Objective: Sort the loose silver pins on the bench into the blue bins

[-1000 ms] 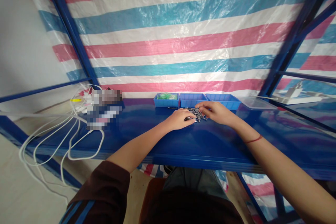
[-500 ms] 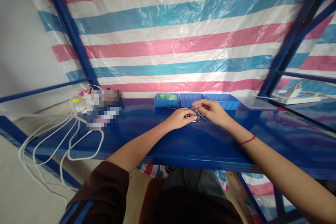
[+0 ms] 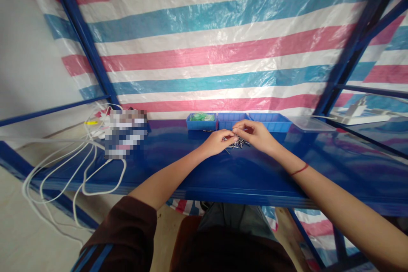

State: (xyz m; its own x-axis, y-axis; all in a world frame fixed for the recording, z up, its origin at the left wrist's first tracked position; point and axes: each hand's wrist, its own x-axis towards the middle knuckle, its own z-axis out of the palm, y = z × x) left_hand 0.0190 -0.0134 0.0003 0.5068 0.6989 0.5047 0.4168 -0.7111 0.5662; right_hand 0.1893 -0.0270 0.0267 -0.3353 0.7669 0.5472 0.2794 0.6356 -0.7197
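Observation:
A pile of small, thin, rod-like metal pieces (image 3: pixel 241 143) lies on the blue table (image 3: pixel 223 174), partly hidden by my hands. My left hand (image 3: pixel 217 143) is over the pile's left side, thumb and fingers curved together. Close against it, my right hand (image 3: pixel 256 137) is bent above the pile with its thumb and fingers pinched. The fingertips of both hands meet or nearly meet. Whatever they hold is too small to make out. One thin piece (image 3: pixel 208 131) lies apart, in front of the left bin.
Along the back stand a blue bin with green and clear packets (image 3: pixel 202 117), a middle blue bin (image 3: pixel 233 117) and a longer blue bin (image 3: pixel 270 123). A clear plastic lid (image 3: pixel 314 125) lies right of them. White cables (image 3: pixel 86 165) loop over the table's left end.
My left hand's fingertips have risen slightly and closed in towards my right hand's fingertips. My right hand has shifted only a little. The bins and pile look unmoved.

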